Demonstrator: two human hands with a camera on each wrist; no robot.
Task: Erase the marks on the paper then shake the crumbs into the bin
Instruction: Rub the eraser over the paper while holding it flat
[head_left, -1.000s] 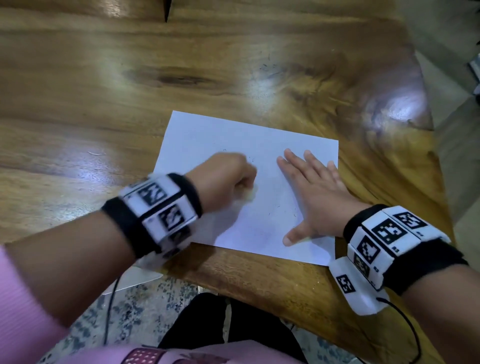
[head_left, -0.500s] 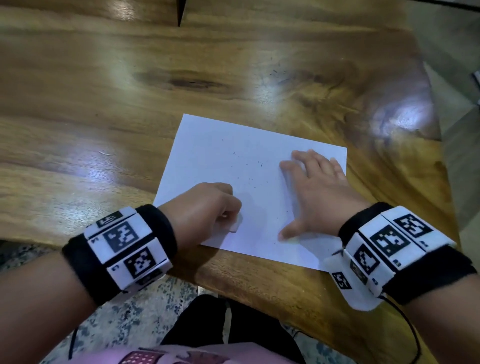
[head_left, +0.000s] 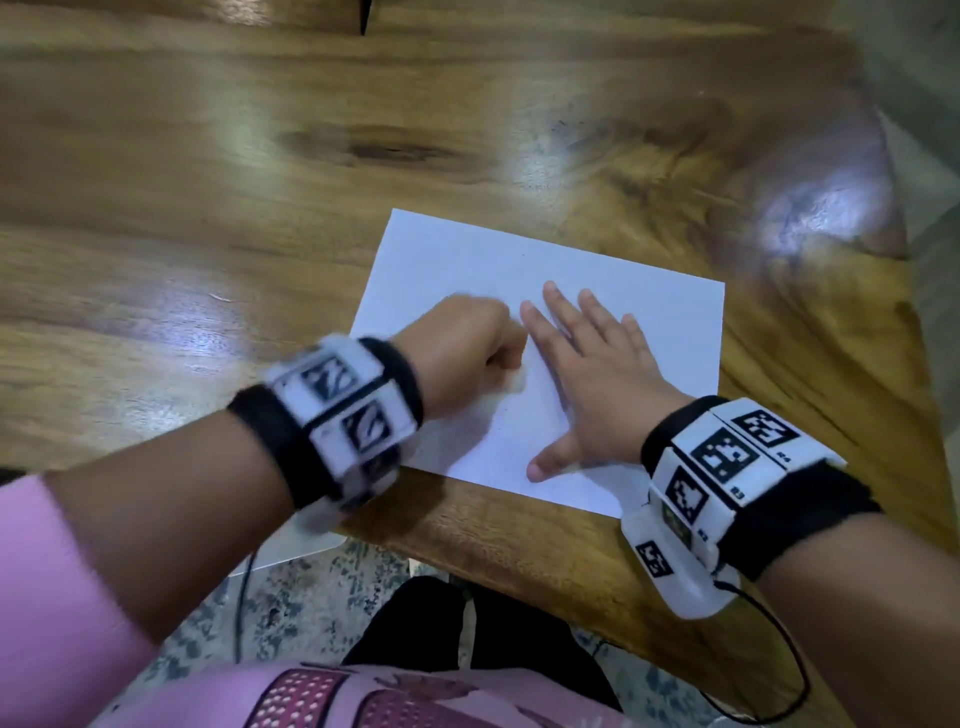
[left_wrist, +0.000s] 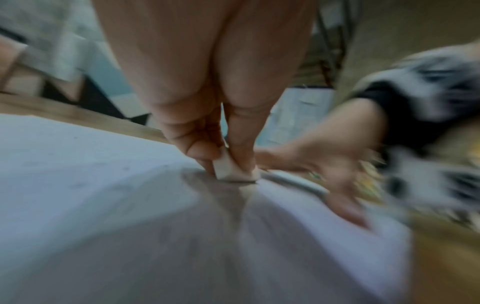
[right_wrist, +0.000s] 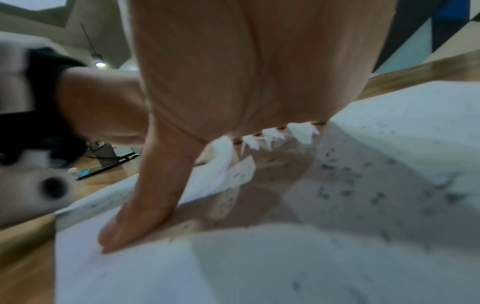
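Note:
A white sheet of paper (head_left: 457, 265) lies on the wooden table near its front edge. My left hand (head_left: 467, 348) is a fist on the middle of the sheet, pinching a small white eraser (left_wrist: 228, 168) whose bottom face presses on the paper (left_wrist: 78, 174). My right hand (head_left: 597, 374) lies flat on the sheet just right of the left, fingers straight and spread, thumb out toward the near edge. Dark eraser crumbs (right_wrist: 363, 179) are scattered over the paper (right_wrist: 402, 123) in the right wrist view. No bin is in view.
The glossy wooden table (head_left: 260, 182) stretches far and left of the sheet. Its front edge (head_left: 519, 545) runs just below the paper, with patterned floor and my dark trouser legs beneath. The table's right corner (head_left: 893, 312) is close to the paper's right edge.
My left hand slid toward the paper's near left corner, then back up to the middle beside the right hand's fingers. The right hand stayed flat on the sheet.

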